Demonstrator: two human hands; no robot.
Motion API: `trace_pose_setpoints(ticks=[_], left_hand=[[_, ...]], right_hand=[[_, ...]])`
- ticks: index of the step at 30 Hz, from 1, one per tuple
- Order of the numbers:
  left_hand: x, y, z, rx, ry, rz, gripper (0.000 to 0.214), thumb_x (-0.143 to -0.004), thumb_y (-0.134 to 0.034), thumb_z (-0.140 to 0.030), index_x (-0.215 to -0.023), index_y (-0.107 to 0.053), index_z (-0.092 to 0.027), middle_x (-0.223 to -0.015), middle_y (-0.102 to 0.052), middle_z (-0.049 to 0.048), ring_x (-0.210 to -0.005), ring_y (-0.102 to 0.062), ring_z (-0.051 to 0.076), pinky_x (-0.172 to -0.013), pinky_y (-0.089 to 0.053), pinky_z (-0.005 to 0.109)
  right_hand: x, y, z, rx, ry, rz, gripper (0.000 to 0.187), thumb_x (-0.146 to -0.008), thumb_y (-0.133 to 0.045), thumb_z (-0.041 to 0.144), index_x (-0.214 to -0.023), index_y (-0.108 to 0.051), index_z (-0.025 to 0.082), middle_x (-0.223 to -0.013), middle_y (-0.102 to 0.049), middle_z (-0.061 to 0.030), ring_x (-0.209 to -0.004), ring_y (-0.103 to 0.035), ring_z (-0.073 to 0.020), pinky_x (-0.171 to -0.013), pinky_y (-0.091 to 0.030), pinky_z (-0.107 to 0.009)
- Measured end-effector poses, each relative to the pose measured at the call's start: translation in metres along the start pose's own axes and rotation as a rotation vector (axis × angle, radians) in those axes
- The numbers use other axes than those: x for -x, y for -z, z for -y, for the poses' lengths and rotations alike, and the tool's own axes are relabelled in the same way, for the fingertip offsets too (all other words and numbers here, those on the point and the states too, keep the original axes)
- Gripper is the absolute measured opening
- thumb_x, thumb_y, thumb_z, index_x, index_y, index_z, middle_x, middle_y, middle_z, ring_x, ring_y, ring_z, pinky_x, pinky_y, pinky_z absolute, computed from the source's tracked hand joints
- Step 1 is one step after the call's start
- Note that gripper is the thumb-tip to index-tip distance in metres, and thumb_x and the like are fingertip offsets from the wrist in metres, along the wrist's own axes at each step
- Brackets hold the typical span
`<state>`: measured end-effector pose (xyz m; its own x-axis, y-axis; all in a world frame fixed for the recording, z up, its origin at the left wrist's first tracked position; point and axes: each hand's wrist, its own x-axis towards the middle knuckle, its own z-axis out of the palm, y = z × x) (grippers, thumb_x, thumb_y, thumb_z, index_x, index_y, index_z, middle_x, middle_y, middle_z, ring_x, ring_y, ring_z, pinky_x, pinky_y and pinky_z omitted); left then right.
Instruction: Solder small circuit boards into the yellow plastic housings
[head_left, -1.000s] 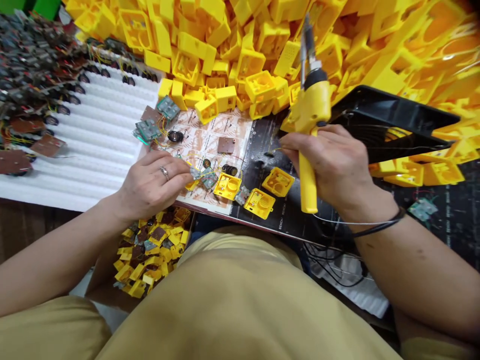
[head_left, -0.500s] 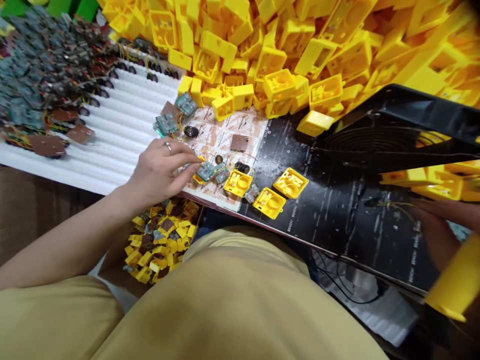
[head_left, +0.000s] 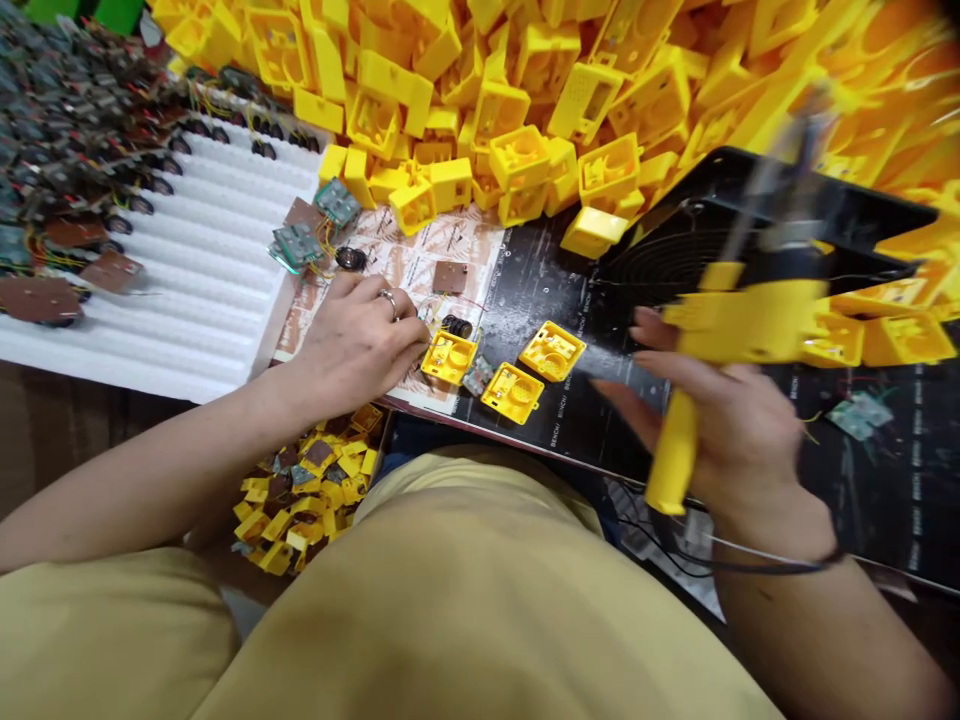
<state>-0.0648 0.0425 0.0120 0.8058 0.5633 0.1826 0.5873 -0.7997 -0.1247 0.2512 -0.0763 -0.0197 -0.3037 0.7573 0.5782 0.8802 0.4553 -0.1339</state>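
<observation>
My left hand rests at the work mat with its fingers curled together and pointing down; whatever they hold is hidden beneath them. Just right of those fingertips lies an open yellow plastic case, with a black coiled part behind it. Blurred by motion, my right hand holds a yellow soldering gun, its metal end pointing up and away. Two more open yellow cases, one nearer and one farther, lie between my hands. A small circuit board sits among them.
Yellow cases are heaped along the back. A black fan stands at the right. Wired boards cover part of the white foam sheet. A box of yellow parts sits below the table edge. A wired board lies far right.
My right hand has swung in from the far right edge, bringing the soldering gun up over the table. My left hand now covers the case and boards at its fingertips. The view has shifted slightly.
</observation>
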Motion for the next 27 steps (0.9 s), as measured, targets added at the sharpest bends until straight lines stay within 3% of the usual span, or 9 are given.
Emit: trace_pose_setpoints(ticks=[3,6,10,13,17,20,24,27], left_hand=[[0.002,0.001,0.005,0.176,0.069,-0.028,0.025,-0.091,-0.054,-0.033,-0.078,-0.071,-0.02,-0.083,-0.072,0.0046,-0.088,-0.064,0.024,-0.082,-0.045,0.042],[0.007,0.005,0.008,0.532,0.179,-0.067,0.02,-0.09,-0.055,-0.031,-0.082,-0.069,-0.019,-0.091,-0.074,0.0037,-0.092,-0.068,0.021,-0.089,-0.049,0.039],[0.003,0.007,0.005,0.886,0.344,-0.046,0.015,-0.087,-0.058,-0.028,-0.085,-0.068,-0.017,-0.085,-0.074,0.0012,-0.08,-0.068,0.014,-0.076,-0.052,0.026],[-0.005,0.004,-0.002,0.864,0.305,-0.062,0.012,-0.084,-0.059,-0.024,-0.082,-0.068,-0.017,-0.08,-0.073,-0.0006,-0.072,-0.066,0.011,-0.071,-0.05,0.023],[-0.015,-0.003,-0.012,0.694,0.17,-0.077,0.014,-0.087,-0.056,-0.022,-0.084,-0.068,-0.016,-0.082,-0.073,0.002,-0.076,-0.067,0.014,-0.071,-0.048,0.026],[-0.022,-0.005,-0.019,0.626,0.099,-0.095,0.014,-0.089,-0.055,-0.021,-0.087,-0.068,-0.016,-0.084,-0.073,0.0031,-0.077,-0.067,0.015,-0.07,-0.048,0.026],[-0.031,-0.008,-0.025,0.563,0.038,-0.076,0.015,-0.09,-0.054,-0.023,-0.089,-0.068,-0.017,-0.08,-0.072,0.0019,-0.075,-0.067,0.016,-0.071,-0.046,0.028],[-0.039,-0.013,-0.03,0.471,0.019,-0.026,0.017,-0.09,-0.054,-0.024,-0.088,-0.068,-0.017,-0.078,-0.072,0.0022,-0.075,-0.066,0.018,-0.072,-0.045,0.031]], right_hand=[[-0.024,-0.016,0.008,-0.014,0.096,0.102,0.038,-0.086,-0.071,0.03,-0.118,-0.053,0.021,-0.109,-0.07,-0.0097,-0.097,-0.069,-0.0231,-0.087,-0.056,-0.038],[-0.037,-0.022,0.007,-0.015,0.148,0.167,0.027,-0.09,-0.065,0.028,-0.113,-0.054,0.018,-0.087,-0.068,-0.005,-0.078,-0.067,-0.0197,-0.077,-0.055,-0.035],[-0.048,-0.018,0.0,-0.173,0.238,0.312,0.029,-0.093,-0.056,0.016,-0.122,-0.051,0.02,-0.092,-0.066,-0.0035,-0.088,-0.065,-0.0179,-0.089,-0.052,-0.036],[-0.056,-0.016,0.001,-0.197,0.226,0.314,0.029,-0.094,-0.052,0.013,-0.122,-0.051,0.02,-0.103,-0.067,-0.0058,-0.099,-0.064,-0.0197,-0.095,-0.05,-0.038],[-0.06,-0.022,0.014,-0.027,0.091,0.189,0.032,-0.09,-0.065,0.034,-0.114,-0.055,0.014,-0.09,-0.069,-0.0087,-0.079,-0.066,-0.0221,-0.075,-0.052,-0.035],[-0.06,-0.033,0.022,0.027,0.063,0.201,0.037,-0.09,-0.064,0.042,-0.114,-0.055,0.016,-0.087,-0.068,-0.0076,-0.074,-0.066,-0.0232,-0.068,-0.05,-0.036],[-0.06,-0.037,0.022,-0.158,0.091,0.271,0.032,-0.092,-0.061,0.031,-0.12,-0.05,0.019,-0.097,-0.069,-0.0056,-0.084,-0.067,-0.02,-0.077,-0.054,-0.034],[-0.058,-0.022,0.024,-0.243,0.058,0.194,0.032,-0.09,-0.065,0.026,-0.119,-0.052,0.023,-0.1,-0.071,-0.0036,-0.09,-0.069,-0.0184,-0.084,-0.056,-0.032]])
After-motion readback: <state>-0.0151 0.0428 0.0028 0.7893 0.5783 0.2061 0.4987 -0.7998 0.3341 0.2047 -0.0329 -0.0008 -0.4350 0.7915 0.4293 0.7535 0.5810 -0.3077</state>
